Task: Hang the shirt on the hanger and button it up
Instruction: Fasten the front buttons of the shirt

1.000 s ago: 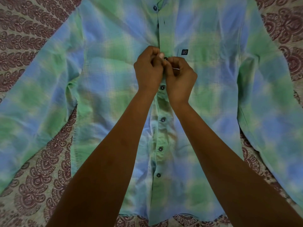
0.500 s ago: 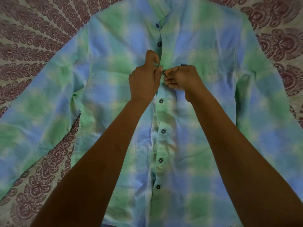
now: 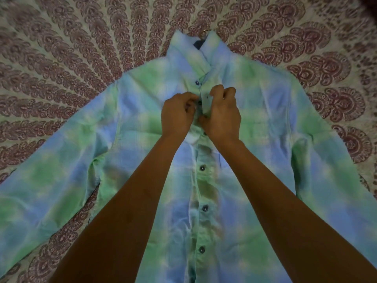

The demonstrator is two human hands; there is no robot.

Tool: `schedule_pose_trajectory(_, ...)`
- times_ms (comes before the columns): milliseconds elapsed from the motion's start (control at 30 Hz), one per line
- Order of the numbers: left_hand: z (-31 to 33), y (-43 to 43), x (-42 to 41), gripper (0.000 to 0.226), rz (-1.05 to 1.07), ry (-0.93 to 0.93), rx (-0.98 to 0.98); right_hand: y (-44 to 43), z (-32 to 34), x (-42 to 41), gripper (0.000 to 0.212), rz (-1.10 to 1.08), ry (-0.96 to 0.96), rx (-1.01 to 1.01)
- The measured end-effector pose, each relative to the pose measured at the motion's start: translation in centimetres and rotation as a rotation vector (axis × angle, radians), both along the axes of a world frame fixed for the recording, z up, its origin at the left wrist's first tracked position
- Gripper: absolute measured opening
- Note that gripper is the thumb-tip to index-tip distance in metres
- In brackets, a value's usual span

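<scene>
1. A patterned bedspread (image 3: 81, 58) lies under the shirt and shows on all sides of it.
2. The shirt (image 3: 142, 150), checked in green and blue, lies flat and front up, sleeves spread, collar at the far end.
3. The left hand (image 3: 177, 115) is at the shirt's upper chest, its grip closed on the front edge beside an undone button (image 3: 200, 102).
4. The right hand (image 3: 222, 117), just beside the left, pinches the shirt's buttonhole strip (image 3: 206, 102), which is lifted off the chest.
5. Three lower buttons (image 3: 202, 168) on the shirt's front are fastened; the top button (image 3: 197, 83) near the collar is undone.
</scene>
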State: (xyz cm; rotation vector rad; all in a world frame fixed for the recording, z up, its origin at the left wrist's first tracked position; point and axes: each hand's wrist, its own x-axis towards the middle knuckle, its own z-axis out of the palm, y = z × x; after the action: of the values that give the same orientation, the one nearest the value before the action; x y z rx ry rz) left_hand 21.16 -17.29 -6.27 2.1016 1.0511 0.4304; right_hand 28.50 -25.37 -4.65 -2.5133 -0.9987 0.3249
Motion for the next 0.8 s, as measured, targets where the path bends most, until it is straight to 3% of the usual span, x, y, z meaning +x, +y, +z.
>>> schedule_pose_trajectory(133,-0.4,0.1,1.0,0.028,-0.062,0.114,0.058,0.1,-0.1,0.9,0.034,-0.006,-0.004,0.014)
schedule_pose_trajectory(267,-1.0,-0.7,2.1,0.018,0.039,0.226,0.152,0.0,0.1,1.5,0.019,-0.092,0.017,0.044)
schedule_pose_trajectory(400,-1.8,-1.1,3.0,0.016,0.107,0.335,0.185,0.2,-0.1,1.8,0.019,-0.194,0.2,0.178)
schedule_pose_trajectory(467,-2.3,-1.3,3.0,0.016,0.113,0.357,0.195,0.4,-0.2,2.1,0.016,-0.282,0.382,0.24)
schedule_pose_trajectory(567,-2.4,-1.4,2.8,0.019,0.116,0.331,0.181,0.8,-0.3,2.4,0.029,-0.461,0.658,0.379)
schedule_pose_trajectory(700,-2.0,-1.7,2.5,0.014,0.152,0.211,0.117,0.5,-0.4,2.4,0.035,-0.52,0.725,0.393)
schedule_pose_trajectory(800,-1.8,-2.0,2.1,0.006,0.185,-0.043,0.026,0.2,-0.8,2.3,0.029,-0.53,0.734,0.435)
